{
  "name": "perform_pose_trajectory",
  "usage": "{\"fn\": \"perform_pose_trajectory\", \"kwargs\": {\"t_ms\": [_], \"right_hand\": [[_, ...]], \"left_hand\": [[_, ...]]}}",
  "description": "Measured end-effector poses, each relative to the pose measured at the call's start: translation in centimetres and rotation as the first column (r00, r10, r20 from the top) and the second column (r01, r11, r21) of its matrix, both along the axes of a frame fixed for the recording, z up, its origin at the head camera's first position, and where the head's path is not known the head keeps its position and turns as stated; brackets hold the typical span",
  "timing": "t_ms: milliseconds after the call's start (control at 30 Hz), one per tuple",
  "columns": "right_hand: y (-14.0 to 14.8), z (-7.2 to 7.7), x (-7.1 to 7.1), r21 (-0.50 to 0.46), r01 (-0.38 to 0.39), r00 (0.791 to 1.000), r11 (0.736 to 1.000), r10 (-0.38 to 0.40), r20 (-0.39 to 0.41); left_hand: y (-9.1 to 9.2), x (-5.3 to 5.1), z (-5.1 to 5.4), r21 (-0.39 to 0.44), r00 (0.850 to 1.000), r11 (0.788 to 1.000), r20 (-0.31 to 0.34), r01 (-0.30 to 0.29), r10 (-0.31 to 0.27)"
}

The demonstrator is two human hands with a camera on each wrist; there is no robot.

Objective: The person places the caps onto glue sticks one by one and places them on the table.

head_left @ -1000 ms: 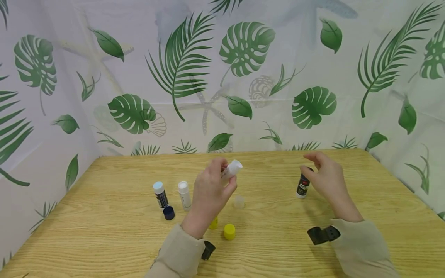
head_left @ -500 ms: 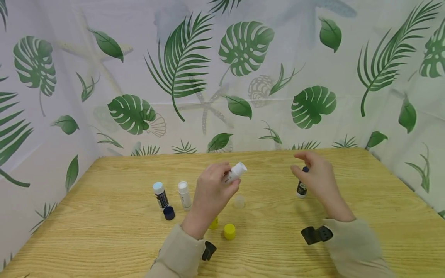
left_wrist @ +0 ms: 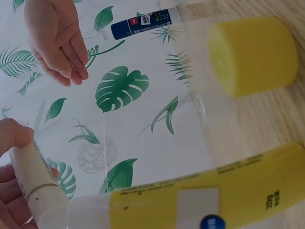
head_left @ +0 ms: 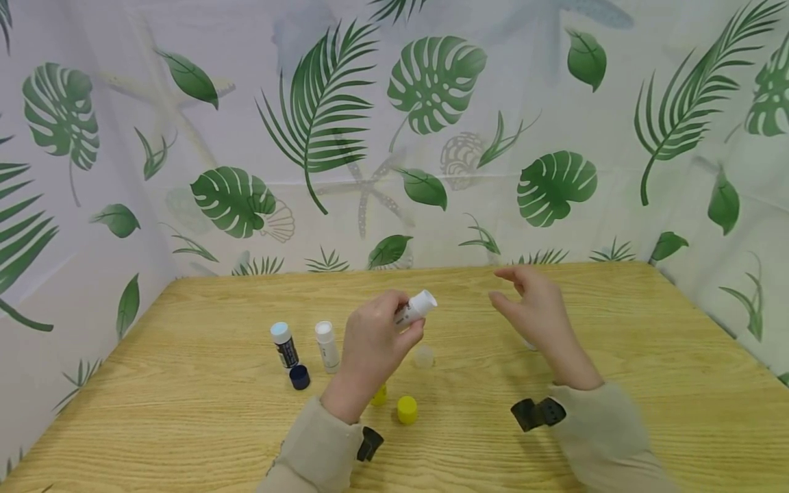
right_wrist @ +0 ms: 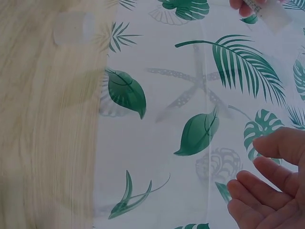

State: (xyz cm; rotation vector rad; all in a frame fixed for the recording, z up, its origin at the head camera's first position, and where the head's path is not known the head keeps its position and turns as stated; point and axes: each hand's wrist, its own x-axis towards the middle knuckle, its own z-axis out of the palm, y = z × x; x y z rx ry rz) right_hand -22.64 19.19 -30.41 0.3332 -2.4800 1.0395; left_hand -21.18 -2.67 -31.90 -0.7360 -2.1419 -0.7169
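From my end, the left hand (head_left: 377, 327) has its fingers curled round a white glue tube (head_left: 416, 308), tilted above the counter (head_left: 481, 438), its bare end toward the right hand (head_left: 535, 315). I read the right hand as holding nothing, thumb and fingers parted; the left wrist view shows a dark glue stick (left_wrist: 147, 23) beyond it. On the counter I note a translucent cap (head_left: 424, 357), a yellow cap (head_left: 407, 410), and, further left, two upright tubes (head_left: 327, 348) with a navy cap (head_left: 299, 377) just beside.
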Motion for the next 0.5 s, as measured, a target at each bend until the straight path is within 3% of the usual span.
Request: {"fn": "perform_pose_trajectory", "kwargs": {"t_ms": [267, 500], "right_hand": [[-2.1, 0.2, -0.6, -0.078, -0.032, 0.999, 0.996, 0.035, 0.033], [-3.5, -0.2, -0.8, -0.054, -0.045, 0.999, 0.998, 0.047, 0.024]], "left_hand": [[-0.3, 0.0, 0.2, -0.056, 0.998, 0.997, -0.005, -0.058, 0.057], [-0.2, -0.1, 0.2, -0.062, 0.999, 0.997, -0.015, -0.053, 0.052]]}}
